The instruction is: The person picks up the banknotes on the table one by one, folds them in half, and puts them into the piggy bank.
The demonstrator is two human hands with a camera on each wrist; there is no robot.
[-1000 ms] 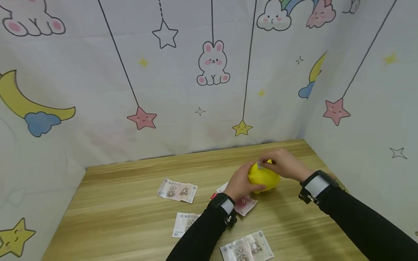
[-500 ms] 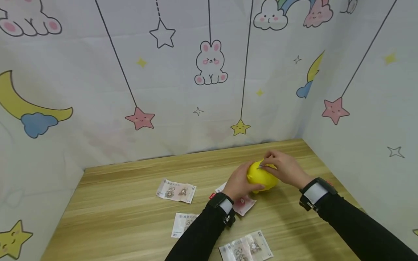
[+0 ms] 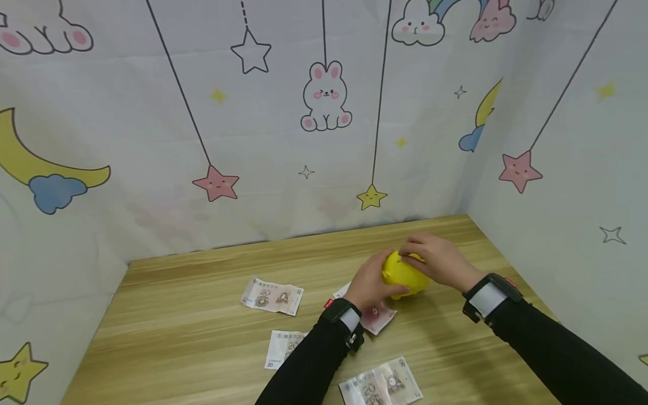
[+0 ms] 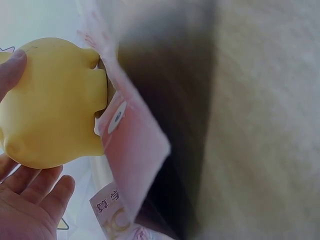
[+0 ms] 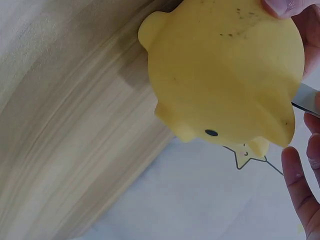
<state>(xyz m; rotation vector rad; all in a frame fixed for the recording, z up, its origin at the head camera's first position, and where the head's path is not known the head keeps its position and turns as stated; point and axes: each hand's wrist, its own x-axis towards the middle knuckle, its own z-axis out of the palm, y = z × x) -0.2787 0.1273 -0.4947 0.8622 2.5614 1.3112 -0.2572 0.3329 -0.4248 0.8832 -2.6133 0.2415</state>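
Observation:
A yellow piggy bank (image 3: 406, 279) with a small dark eye and stubby feet stands tilted at the right of the table. My left hand (image 3: 371, 285) grips its side, thumb toward me and fingers around the far side. Over the top, my right hand (image 3: 439, 260) pinches a thin, flat grey piece (image 5: 307, 98), its lower edge right at the pig's top in the right wrist view. The head view hides most of this piece behind the fingers. A pink banknote (image 4: 135, 155) lies partly under my left hand, close by the pig's feet.
Several banknotes lie on the wooden table: one at the back left (image 3: 273, 296), a second banknote (image 3: 284, 347) partly behind my left sleeve, and a creased banknote (image 3: 383, 385) at the front. A printed white cloth wall (image 3: 283, 208) rises along the table's back edge.
The grey piece showed above the pig's top and is now mostly out of sight in the head view. My right fingers have come down close to the pig. The left hand keeps its grip.

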